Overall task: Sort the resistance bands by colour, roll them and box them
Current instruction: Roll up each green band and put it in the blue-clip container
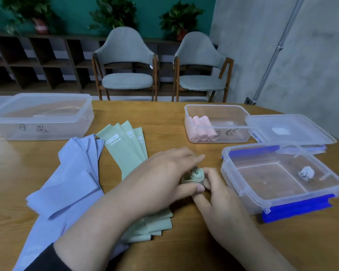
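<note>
Pink done: pink rolls (203,130) sit in the clear box (241,122) toward the table's far right. Green in progress: left hand (164,173) and right hand (219,200) both pinch a green roll (196,176) near the table's middle, beside the blue-clipped box (243,194), which holds no bands. Left: flat green bands (125,151) and all blue bands (74,173), unrolled. Large box (37,126) at far left looks unused.

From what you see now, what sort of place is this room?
Probably an office or meeting room, not a home. A wooden table holds labelled clear plastic boxes; two matching grey chairs stand before cubby shelving topped with potted plants.
</note>
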### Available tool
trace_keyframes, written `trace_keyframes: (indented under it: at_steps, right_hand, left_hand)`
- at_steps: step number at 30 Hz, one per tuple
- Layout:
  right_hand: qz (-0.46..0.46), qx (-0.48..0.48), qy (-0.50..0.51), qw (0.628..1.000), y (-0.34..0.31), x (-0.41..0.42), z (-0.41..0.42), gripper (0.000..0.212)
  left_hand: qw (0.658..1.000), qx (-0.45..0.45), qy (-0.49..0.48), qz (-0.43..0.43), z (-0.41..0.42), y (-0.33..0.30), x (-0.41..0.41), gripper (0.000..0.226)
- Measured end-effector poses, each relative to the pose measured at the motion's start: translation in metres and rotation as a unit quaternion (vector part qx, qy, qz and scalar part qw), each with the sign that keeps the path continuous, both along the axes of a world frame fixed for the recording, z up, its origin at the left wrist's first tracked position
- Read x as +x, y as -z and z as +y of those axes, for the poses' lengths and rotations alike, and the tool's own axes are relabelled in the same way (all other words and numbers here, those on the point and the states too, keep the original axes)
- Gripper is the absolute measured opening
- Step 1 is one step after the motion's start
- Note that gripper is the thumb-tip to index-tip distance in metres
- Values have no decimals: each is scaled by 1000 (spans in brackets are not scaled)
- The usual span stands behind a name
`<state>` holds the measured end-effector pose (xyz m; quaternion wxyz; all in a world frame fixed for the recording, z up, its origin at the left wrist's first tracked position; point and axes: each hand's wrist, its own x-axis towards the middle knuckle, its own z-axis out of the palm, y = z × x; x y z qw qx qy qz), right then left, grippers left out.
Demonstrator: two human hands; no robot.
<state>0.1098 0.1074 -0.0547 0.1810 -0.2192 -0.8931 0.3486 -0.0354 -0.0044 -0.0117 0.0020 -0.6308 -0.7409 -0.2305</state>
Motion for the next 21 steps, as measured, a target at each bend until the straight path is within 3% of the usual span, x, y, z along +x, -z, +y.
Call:
trace_keyframes:
  at_steps: [2,9,12,17,21]
  right_hand:
    - [-9,22,2,1000,2,-1,-1,12]
    - [18,0,20,1000,1,-1,-1,28]
    - [26,-18,26,999,2,2,0,28]
    - [31,-41,21,998,-2,3,0,29]
    - [34,-49,25,998,-2,2,-2,26]
  left_hand:
    - [999,21,4,50,-1,15,6,49]
    - [997,53,2,48,-1,46,9,48]
    - [998,38,4,59,-4,51,11,51]
    - [1000,-28,2,4,-10,51,12,63]
    - [999,-53,6,-8,-8,44,2,58]
